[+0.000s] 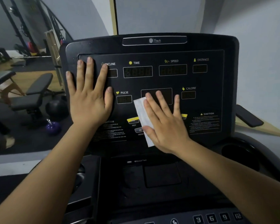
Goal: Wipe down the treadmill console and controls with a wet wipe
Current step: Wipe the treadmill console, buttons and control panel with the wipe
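The black treadmill console (205,101) fills the middle of the head view, with dark readouts labelled incline, time, speed, distance, pulse and calorie. My left hand (89,96) lies flat with spread fingers on the console's left part, over the incline readout. My right hand (165,123) presses a white wet wipe (141,115) flat against the lower centre of the panel, fingers straight. The wipe shows to the left of that hand; the rest is hidden under the palm. Numbered speed keys (217,218) sit at the bottom right.
A dark tray (162,175) lies below the panel, with a round cup holder (236,151) at right. A dark phone-like slab (249,116) rests on a wooden ledge at right. Weight benches (32,97), balls and a rack stand on the gym floor at left.
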`<state>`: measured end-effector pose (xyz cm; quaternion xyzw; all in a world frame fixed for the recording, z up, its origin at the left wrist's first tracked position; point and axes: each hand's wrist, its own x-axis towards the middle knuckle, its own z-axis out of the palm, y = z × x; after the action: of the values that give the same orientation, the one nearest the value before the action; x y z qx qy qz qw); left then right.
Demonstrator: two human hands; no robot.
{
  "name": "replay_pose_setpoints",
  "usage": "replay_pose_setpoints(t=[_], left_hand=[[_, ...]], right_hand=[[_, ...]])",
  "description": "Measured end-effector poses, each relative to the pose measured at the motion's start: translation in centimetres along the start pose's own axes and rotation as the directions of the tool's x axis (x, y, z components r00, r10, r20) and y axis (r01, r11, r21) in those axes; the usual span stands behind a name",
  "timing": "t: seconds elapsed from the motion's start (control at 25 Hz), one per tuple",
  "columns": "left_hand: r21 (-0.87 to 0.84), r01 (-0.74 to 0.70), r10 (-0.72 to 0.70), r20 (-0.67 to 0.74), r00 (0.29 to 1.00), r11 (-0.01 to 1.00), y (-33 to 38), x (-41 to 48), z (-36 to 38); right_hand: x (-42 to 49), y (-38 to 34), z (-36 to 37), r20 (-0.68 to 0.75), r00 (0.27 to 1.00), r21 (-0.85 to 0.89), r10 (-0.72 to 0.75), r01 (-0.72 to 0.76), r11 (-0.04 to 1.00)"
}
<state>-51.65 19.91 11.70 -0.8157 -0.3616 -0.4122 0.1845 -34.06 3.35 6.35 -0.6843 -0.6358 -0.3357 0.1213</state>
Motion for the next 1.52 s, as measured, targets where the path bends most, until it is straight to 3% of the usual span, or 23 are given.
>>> replay_pose_setpoints(t=[0.12, 0.2, 0.32, 0.6, 0.88, 1.0, 1.12, 1.28, 1.44, 1.52], left_hand=[[0.003, -0.001, 0.001, 0.010, 1.000, 1.000, -0.2, -0.1, -0.1], [0.009, 0.000, 0.000, 0.010, 1.000, 1.000, -0.3, -0.2, 0.0], [0.004, -0.005, 0.005, 0.003, 1.000, 1.000, -0.3, -0.2, -0.1], [0.034, 0.002, -0.002, -0.012, 1.000, 0.999, 0.1, -0.1, 0.0], [0.022, 0.004, -0.004, 0.010, 1.000, 1.000, -0.7, -0.5, -0.2], [-0.012, -0.008, 0.008, -0.002, 1.000, 1.000, -0.8, -0.4, -0.3], [-0.023, -0.011, 0.011, -0.020, 1.000, 1.000, -0.7, -0.5, -0.1], [-0.020, -0.007, 0.006, -0.040, 0.999, 1.000, -0.3, -0.5, 0.2], [-0.032, -0.013, 0.012, -0.043, 0.999, 0.999, -0.5, -0.5, 0.4], [-0.049, -0.001, -0.001, -0.044, 0.999, 0.999, -0.4, -0.5, 0.4]], right_hand=[[-0.8, 1.0, 0.1, -0.069, 0.992, -0.020, -0.108, 0.107, 0.994], [-1.2, 1.7, 0.4, -0.117, 0.955, -0.056, -0.273, 0.269, 0.962], [-1.5, 3.5, 0.8, -0.071, 0.898, -0.078, -0.434, 0.428, 0.900], [-7.1, 11.6, -1.2, 0.036, 0.942, -0.205, -0.333, 0.333, 0.920], [-1.2, -1.7, 1.0, 0.044, 0.861, 0.004, -0.507, 0.508, 0.862], [-0.7, -1.6, 0.5, 0.065, 0.857, 0.012, -0.512, 0.512, 0.859], [-4.1, 4.7, -0.6, 0.060, 0.905, -0.047, -0.421, 0.424, 0.904], [-10.7, 14.8, -1.8, 0.080, 0.980, -0.200, -0.183, 0.196, 0.960], [-13.2, 14.3, -1.1, 0.060, 0.997, -0.166, 0.054, -0.043, 0.985], [-11.5, 12.6, -1.3, 0.051, 0.995, -0.149, 0.090, -0.082, 0.985]])
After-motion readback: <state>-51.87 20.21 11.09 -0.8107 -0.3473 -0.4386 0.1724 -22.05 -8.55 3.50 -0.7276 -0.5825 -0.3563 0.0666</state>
